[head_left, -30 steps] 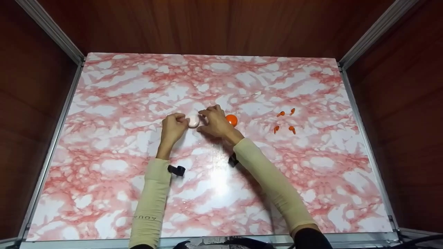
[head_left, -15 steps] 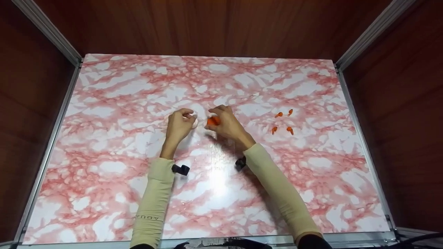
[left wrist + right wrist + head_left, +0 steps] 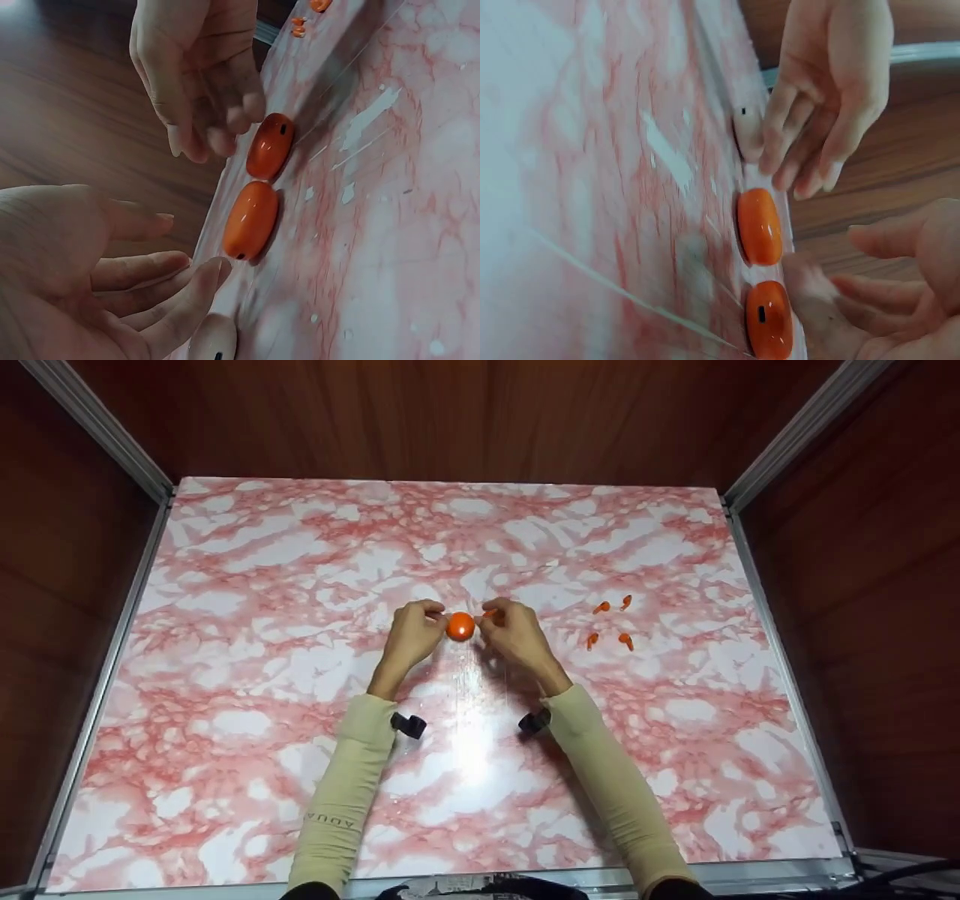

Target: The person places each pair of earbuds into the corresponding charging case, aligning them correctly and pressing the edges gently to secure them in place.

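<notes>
A glossy orange earbud case [image 3: 460, 626] lies on the table between my two hands. My left hand [image 3: 416, 634] is beside it on the left, fingers loosely bent, fingertips close to its near end. A second orange earbud case [image 3: 270, 146] lies just right of the first, with my right hand [image 3: 516, 636] over its side, fingers loosely bent. Whether those fingertips touch it is unclear. A white earbud case [image 3: 747, 133] lies under the left hand's side; in the head view that hand hides it. Neither hand visibly grips anything.
Several orange earbuds [image 3: 625, 640] lie apart from one another on the right of the table. The pink-and-white marbled table [image 3: 247, 675] has dark wood panels [image 3: 450, 420] around it. Black wrist cameras [image 3: 409, 726] hang from both sleeves.
Both hands have shifted right. The white case, visible between them a second ago, is now behind the left hand. An orange case now shows fully between the hands, outside the right hand's fingers.
</notes>
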`<state>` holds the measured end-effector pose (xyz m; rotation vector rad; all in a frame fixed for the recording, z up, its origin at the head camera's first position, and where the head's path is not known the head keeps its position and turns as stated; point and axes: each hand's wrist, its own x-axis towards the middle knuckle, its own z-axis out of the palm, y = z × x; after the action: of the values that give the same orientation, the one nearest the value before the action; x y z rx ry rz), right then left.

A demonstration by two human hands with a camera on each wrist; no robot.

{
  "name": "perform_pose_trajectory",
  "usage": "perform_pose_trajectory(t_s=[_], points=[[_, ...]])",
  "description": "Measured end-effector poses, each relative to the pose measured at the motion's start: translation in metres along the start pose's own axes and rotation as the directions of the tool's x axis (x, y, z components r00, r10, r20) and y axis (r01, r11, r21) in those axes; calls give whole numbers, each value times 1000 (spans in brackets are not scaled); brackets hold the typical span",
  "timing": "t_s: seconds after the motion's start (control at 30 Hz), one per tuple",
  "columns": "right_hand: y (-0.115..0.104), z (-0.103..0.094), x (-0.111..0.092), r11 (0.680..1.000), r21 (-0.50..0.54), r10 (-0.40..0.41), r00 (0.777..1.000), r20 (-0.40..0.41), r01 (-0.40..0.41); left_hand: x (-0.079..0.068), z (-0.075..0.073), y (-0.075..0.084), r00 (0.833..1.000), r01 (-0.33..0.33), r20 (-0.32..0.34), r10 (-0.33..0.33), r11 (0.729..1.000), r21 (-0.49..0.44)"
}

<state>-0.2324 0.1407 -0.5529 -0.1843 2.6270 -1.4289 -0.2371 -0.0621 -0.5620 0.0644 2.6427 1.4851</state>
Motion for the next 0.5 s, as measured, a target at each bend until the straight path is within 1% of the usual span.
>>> perform_pose_trajectory(t_s=[0.13, 0.2, 0.33, 0.43, 0.5], points=[[5, 4, -2, 999, -2, 44, 998, 40, -44, 4, 7, 4, 999, 11, 32, -12, 998, 59], [7, 7, -3, 997, 40, 61, 995, 78, -64, 6, 10, 6, 998, 22, 49, -26, 995, 94], [7, 13, -2, 991, 82, 95, 988, 124, -105, 8, 14, 8, 995, 37, 89, -52, 987, 155], [6, 17, -2, 984, 103, 131, 984, 120, -144, 9, 17, 8, 994, 35, 98, -54, 982, 186], [4, 19, -2, 974, 147, 154, 981, 115, -170, 9, 18, 7, 995, 24, 88, -43, 978, 205]])
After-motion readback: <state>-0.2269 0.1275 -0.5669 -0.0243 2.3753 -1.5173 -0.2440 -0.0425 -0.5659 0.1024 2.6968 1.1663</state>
